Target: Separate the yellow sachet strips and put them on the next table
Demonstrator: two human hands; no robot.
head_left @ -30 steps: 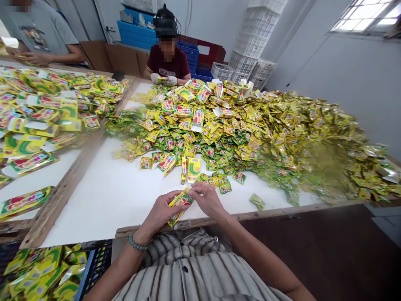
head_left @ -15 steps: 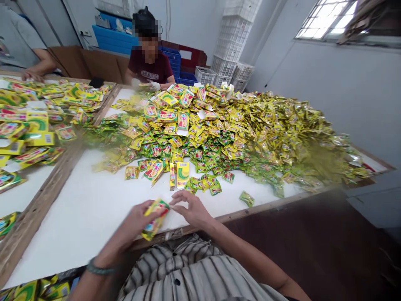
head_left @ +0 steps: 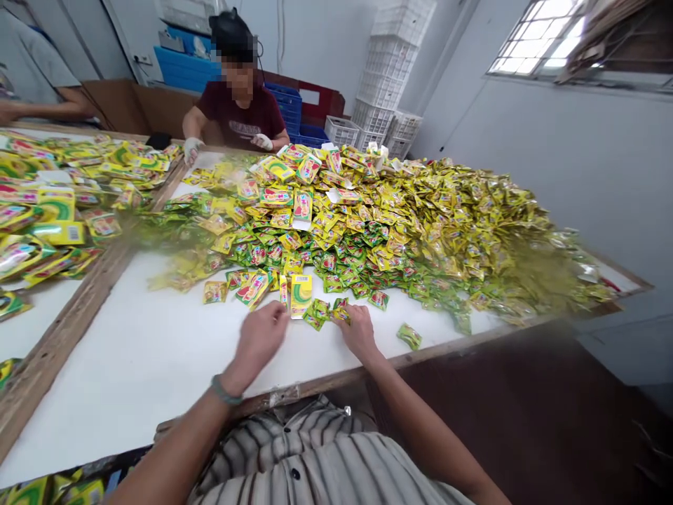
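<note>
My left hand is closed, fingertips curled, just in front of a narrow upright box; whether it grips anything is hidden. Beside that stands a flat yellow box with a green curved band and a barcode at its top. My right hand pinches small green-and-yellow sachets on the white table. More loose sachets lie just left of its fingers. To the left of the narrow box rests a larger green-and-yellow packet.
A big heap of sachets covers the table's far side, with boxes on top. A wooden divider runs along the left, with more packets beyond. Across the table a person wears white gloves. One sachet lies near the front edge.
The yellow-green packet is gone from my left hand, which has moved forward to the narrow box. My right hand has moved right onto the sachets. The person opposite has spread their hands apart.
</note>
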